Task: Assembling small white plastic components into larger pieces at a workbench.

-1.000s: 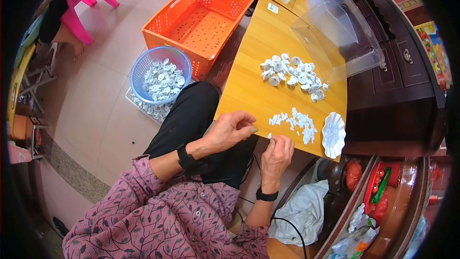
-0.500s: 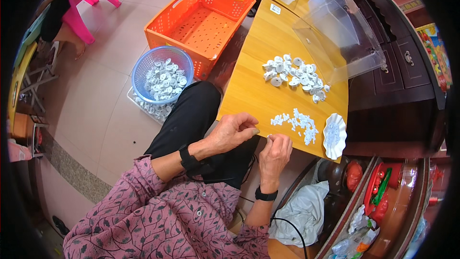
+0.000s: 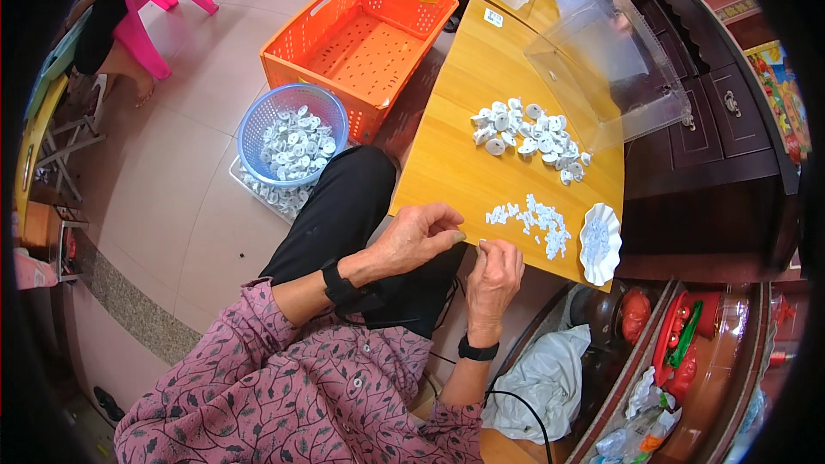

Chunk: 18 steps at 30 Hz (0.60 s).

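My left hand [image 3: 418,235] hovers at the near edge of the yellow wooden table [image 3: 447,133], its fingers curled and the thumb tip close to the index finger. Just to its right, my right hand [image 3: 496,273] is closed in a pinch. Whatever either hand holds is too small or too hidden to name. Nearest the right hand lies a scatter of tiny white plastic pieces [image 3: 541,222]. Farther back sits a heap of round white plastic parts [image 3: 537,135]. A white dish with a wavy rim [image 3: 612,268] stands at the table's right edge, with small pale pieces inside.
A clear plastic bin [image 3: 593,69] is tilted at the table's far right, beside a dark drawer cabinet [image 3: 730,120]. Left of the table are an orange crate [image 3: 284,69] and a blue basket [image 3: 249,150] of white parts. Another person's hand [image 3: 620,10] is behind the bin.
My two hands have stayed almost in place, still close together. The other person's hand behind the clear bin has moved slightly lower.
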Available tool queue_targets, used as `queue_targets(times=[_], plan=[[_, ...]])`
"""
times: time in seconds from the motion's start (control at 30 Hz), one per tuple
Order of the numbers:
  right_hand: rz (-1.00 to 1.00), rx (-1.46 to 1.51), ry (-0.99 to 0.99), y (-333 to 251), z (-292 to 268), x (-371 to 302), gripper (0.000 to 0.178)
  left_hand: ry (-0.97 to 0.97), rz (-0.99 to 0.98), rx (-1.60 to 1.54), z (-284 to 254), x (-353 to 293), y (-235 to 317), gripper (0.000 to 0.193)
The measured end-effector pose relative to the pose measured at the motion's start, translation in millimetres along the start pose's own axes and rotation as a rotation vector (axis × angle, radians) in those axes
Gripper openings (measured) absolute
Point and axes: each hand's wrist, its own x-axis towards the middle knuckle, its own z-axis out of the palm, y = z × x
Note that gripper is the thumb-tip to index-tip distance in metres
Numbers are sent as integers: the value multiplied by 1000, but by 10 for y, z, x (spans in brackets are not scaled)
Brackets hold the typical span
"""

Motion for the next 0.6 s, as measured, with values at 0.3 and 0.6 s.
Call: queue_targets(times=[0.3,0.6], plan=[[37,-8,-33,-36,16,28,17,-10,-8,-4,-10,4,-9,30],[9,-33,-25,-55,-2,25,24,-23,-17,-23,-22,9,-31,30]])
